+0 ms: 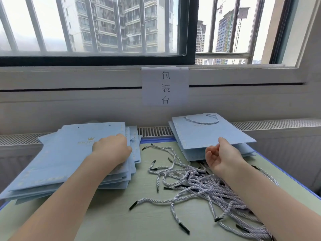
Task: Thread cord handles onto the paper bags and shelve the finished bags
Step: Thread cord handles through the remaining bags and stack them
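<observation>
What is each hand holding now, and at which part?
The left hand grips the right edge of the top unthreaded bag on the left stack. The right hand holds nothing; it hovers open beside the finished bag.

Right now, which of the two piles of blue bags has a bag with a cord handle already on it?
The right pile, beside the right hand: its top bag carries a white cord handle. The left pile, under the left hand, shows only empty holes.

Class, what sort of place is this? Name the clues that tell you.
Probably a small packing workstation by a window: a paper sign reading "包装台" (packing table), stacks of flat blue paper bags and a heap of loose cord handles.
</observation>
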A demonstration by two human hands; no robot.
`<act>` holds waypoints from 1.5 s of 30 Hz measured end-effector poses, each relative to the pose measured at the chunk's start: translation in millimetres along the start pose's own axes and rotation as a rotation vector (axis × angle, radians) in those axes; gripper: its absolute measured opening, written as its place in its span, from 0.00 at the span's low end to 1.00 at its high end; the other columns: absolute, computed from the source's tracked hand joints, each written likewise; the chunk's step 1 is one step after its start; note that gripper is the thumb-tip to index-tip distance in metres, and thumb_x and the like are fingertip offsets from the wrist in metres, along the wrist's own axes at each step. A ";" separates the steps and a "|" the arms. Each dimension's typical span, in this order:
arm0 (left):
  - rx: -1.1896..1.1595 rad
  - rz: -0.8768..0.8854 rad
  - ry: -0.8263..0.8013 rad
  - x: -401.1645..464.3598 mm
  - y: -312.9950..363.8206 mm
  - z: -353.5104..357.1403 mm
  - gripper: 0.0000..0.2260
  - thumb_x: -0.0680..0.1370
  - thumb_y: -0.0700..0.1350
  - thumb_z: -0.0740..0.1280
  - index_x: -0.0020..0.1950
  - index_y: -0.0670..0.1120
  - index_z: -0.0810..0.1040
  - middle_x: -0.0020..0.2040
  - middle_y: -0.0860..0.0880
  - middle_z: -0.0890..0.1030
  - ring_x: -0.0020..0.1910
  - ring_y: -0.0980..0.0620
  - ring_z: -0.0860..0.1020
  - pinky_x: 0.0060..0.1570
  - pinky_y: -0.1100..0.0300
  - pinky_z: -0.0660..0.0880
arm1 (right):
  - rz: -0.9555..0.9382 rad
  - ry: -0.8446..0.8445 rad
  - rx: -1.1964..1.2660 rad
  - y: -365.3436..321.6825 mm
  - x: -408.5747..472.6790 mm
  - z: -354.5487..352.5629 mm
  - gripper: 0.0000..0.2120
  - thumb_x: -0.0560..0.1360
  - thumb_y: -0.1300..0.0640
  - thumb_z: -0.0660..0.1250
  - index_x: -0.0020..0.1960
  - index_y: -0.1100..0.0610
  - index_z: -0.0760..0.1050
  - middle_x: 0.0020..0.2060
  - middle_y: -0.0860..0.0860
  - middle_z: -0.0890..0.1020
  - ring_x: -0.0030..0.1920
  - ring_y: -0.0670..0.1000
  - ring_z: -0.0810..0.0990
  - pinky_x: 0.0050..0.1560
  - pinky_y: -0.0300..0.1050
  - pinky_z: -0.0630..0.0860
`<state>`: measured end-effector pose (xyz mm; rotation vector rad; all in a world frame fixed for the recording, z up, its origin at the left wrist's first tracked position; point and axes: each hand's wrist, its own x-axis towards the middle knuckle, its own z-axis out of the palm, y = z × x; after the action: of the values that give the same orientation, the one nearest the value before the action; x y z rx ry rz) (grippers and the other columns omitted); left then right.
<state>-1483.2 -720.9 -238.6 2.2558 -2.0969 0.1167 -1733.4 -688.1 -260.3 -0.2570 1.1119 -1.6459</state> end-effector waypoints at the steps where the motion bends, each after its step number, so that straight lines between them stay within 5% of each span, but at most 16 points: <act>1: 0.003 0.001 0.004 -1.0 0.3 -1.1 0.08 0.81 0.49 0.54 0.48 0.45 0.65 0.37 0.50 0.68 0.44 0.47 0.71 0.42 0.58 0.64 | 0.003 -0.006 0.004 0.7 -0.8 1.3 0.16 0.81 0.51 0.57 0.36 0.56 0.64 0.22 0.50 0.70 0.16 0.45 0.71 0.18 0.32 0.68; 5: 0.079 0.040 -0.071 -4.7 0.2 -5.4 0.16 0.81 0.56 0.54 0.56 0.45 0.70 0.50 0.49 0.76 0.54 0.46 0.74 0.47 0.57 0.65 | -0.024 -0.100 -0.036 5.9 -7.5 8.3 0.16 0.81 0.52 0.54 0.36 0.55 0.65 0.24 0.50 0.69 0.20 0.46 0.70 0.20 0.32 0.67; 9: 0.093 0.103 -0.266 -8.2 -4.0 -12.3 0.30 0.75 0.67 0.58 0.68 0.47 0.65 0.65 0.49 0.73 0.64 0.46 0.70 0.56 0.55 0.66 | -0.139 -0.223 -0.249 14.9 -14.9 12.6 0.15 0.81 0.52 0.55 0.38 0.56 0.68 0.23 0.49 0.72 0.23 0.47 0.71 0.22 0.35 0.70; 13: 0.054 0.202 -0.418 -19.3 -5.2 -30.2 0.40 0.71 0.67 0.65 0.77 0.55 0.53 0.75 0.53 0.62 0.73 0.49 0.63 0.68 0.54 0.62 | -0.255 -0.397 -0.467 27.2 -23.0 17.9 0.18 0.81 0.51 0.55 0.37 0.57 0.72 0.24 0.50 0.74 0.24 0.47 0.72 0.28 0.40 0.73; 18: 0.083 0.247 -0.501 -22.2 -12.7 -42.5 0.44 0.67 0.59 0.74 0.76 0.61 0.51 0.75 0.54 0.62 0.71 0.49 0.65 0.63 0.56 0.66 | -0.282 -0.598 -0.646 41.3 -30.3 18.0 0.18 0.82 0.51 0.55 0.39 0.58 0.74 0.27 0.51 0.76 0.26 0.48 0.74 0.28 0.39 0.72; 24: 0.015 0.259 -0.433 -24.6 -12.1 -47.2 0.32 0.71 0.53 0.72 0.72 0.58 0.62 0.69 0.52 0.67 0.59 0.50 0.70 0.50 0.61 0.68 | -0.316 -0.699 -0.757 48.0 -32.0 16.3 0.19 0.82 0.52 0.54 0.40 0.60 0.74 0.27 0.51 0.77 0.26 0.48 0.74 0.28 0.39 0.71; 26: -0.027 0.292 -0.342 -24.3 -10.9 -48.8 0.13 0.73 0.50 0.69 0.56 0.53 0.72 0.54 0.47 0.73 0.46 0.49 0.68 0.39 0.60 0.64 | -0.314 -0.707 -0.751 48.4 -32.1 16.5 0.19 0.82 0.51 0.54 0.40 0.61 0.74 0.28 0.52 0.77 0.26 0.49 0.74 0.28 0.39 0.71; 27: -0.070 0.327 -0.249 -23.3 -9.5 -48.6 0.06 0.73 0.47 0.67 0.44 0.49 0.70 0.43 0.45 0.71 0.40 0.48 0.65 0.35 0.59 0.60 | -0.314 -0.707 -0.748 48.4 -31.9 16.7 0.19 0.81 0.51 0.54 0.40 0.61 0.74 0.28 0.52 0.76 0.27 0.49 0.74 0.28 0.39 0.71; 29: -0.136 0.375 -0.060 -25.0 -3.7 -51.3 0.11 0.73 0.44 0.64 0.33 0.46 0.65 0.33 0.44 0.66 0.34 0.47 0.62 0.32 0.58 0.59 | -0.309 -0.700 -0.742 47.9 -30.9 16.6 0.19 0.81 0.52 0.54 0.41 0.62 0.75 0.28 0.53 0.76 0.27 0.49 0.74 0.28 0.39 0.72; 33: -0.327 0.517 0.279 -40.5 16.0 -67.9 0.10 0.76 0.48 0.64 0.36 0.48 0.77 0.30 0.53 0.74 0.34 0.47 0.72 0.35 0.61 0.67 | -0.187 -0.677 -0.605 43.6 -32.5 18.9 0.20 0.81 0.50 0.56 0.42 0.62 0.77 0.33 0.56 0.80 0.31 0.49 0.78 0.32 0.40 0.76; 39: -0.395 0.750 0.075 -79.3 52.7 -74.6 0.05 0.76 0.48 0.67 0.41 0.52 0.81 0.38 0.55 0.81 0.45 0.52 0.81 0.50 0.56 0.76 | 0.117 -0.686 -0.299 26.2 -35.8 20.4 0.16 0.80 0.51 0.58 0.52 0.62 0.77 0.47 0.61 0.82 0.42 0.57 0.83 0.37 0.46 0.82; 43: -0.384 0.827 -0.072 -89.8 68.2 -65.9 0.04 0.75 0.51 0.69 0.46 0.53 0.82 0.43 0.57 0.82 0.48 0.56 0.80 0.52 0.58 0.75 | 0.080 -0.755 -0.489 21.2 -34.0 13.1 0.21 0.78 0.71 0.53 0.32 0.62 0.77 0.28 0.54 0.79 0.26 0.47 0.78 0.25 0.37 0.76; 45: -0.390 0.823 -0.166 -88.9 68.8 -62.4 0.07 0.74 0.52 0.71 0.49 0.54 0.82 0.45 0.57 0.81 0.49 0.57 0.79 0.53 0.62 0.74 | 0.000 -0.789 -0.646 19.8 -33.1 11.4 0.18 0.76 0.74 0.53 0.33 0.64 0.74 0.30 0.58 0.76 0.29 0.51 0.76 0.27 0.38 0.73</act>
<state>-1559.1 -631.8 -185.5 1.1328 -2.6935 -0.4179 -1700.0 -665.7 -257.5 -1.2043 0.9645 -0.9648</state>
